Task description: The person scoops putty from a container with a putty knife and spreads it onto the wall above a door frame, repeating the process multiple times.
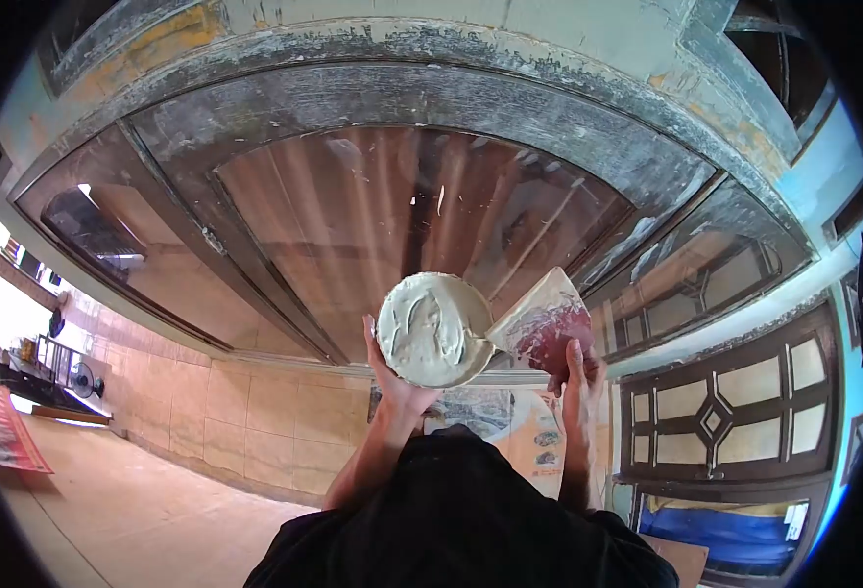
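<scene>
My left hand holds a round bowl from below and its left side. Pale, thick paste with smeared ridges fills much of the bowl. In my right hand is a flat, reddish spreader, its blade streaked with paste. One corner of the spreader meets the right part of the bowl, by the edge of the paste. The fingers of my right hand are wrapped round the spreader's lower right end.
Ahead stands a glass-paned wooden frame with worn, patchy paint. A dark door with pale panes is at the right. A fan and a red mat lie far left, beyond the tiled floor.
</scene>
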### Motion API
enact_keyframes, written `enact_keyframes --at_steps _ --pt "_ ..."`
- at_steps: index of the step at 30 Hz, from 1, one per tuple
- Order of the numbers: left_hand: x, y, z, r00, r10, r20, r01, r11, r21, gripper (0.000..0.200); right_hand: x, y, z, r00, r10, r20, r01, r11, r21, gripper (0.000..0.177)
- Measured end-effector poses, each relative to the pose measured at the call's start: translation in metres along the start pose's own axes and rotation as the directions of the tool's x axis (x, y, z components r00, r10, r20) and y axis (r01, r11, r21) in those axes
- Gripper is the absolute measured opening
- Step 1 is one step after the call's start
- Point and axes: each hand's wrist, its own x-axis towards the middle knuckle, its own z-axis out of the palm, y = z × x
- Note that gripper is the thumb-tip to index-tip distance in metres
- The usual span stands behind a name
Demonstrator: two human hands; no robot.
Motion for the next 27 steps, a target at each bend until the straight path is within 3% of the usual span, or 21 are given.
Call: enact_keyframes --at_steps 7,10,11,13,18,21,25,27 --pt "-0.002 -0.002 0.007 0.999 -0.023 -0.025 0.023 1.000 0.018 0.069 -0.003 -0.007 -0.015 0.995 -0.077 -0.063 0.070 0.991 -0.113 0.033" --pt "-0.002 -0.004 0.003 0.999 -0.039 0.012 0.039 0.999 0.006 0.069 -0.007 -0.006 -0.004 0.984 0.064 -0.165 -0.022 0.970 0.244 0.033" --pt "-0.002 -0.005 0.002 0.999 -0.042 0.013 0.041 0.999 0.007 0.069 -0.008 -0.003 0.000 0.984 0.063 -0.168 -0.020 0.969 0.245 0.033" --pt "-0.001 -0.009 0.001 0.998 -0.066 0.014 0.066 0.998 -0.003 0.069 -0.008 0.005 0.003 0.993 0.115 -0.032 -0.088 0.886 0.455 0.032" --pt "-0.003 -0.014 0.001 0.996 -0.094 0.001 0.094 0.995 0.019 0.068 -0.009 0.023 0.003 0.993 0.029 0.113 -0.075 0.900 0.429 0.032" --pt "-0.004 -0.014 0.001 0.992 -0.118 0.041 0.119 0.993 -0.006 0.068 -0.006 0.020 0.004 0.958 -0.131 0.254 0.057 0.958 0.282 0.038" --pt "-0.004 -0.012 0.007 0.998 -0.068 0.009 0.067 0.994 0.084 0.067 -0.003 0.023 0.011 0.949 -0.160 0.273 0.080 0.956 0.283 0.042" --pt "-0.006 -0.012 0.014 1.000 -0.029 -0.004 0.030 0.996 0.087 0.067 -0.002 0.027 0.011 0.937 -0.138 0.320 0.015 0.933 0.360 0.034"
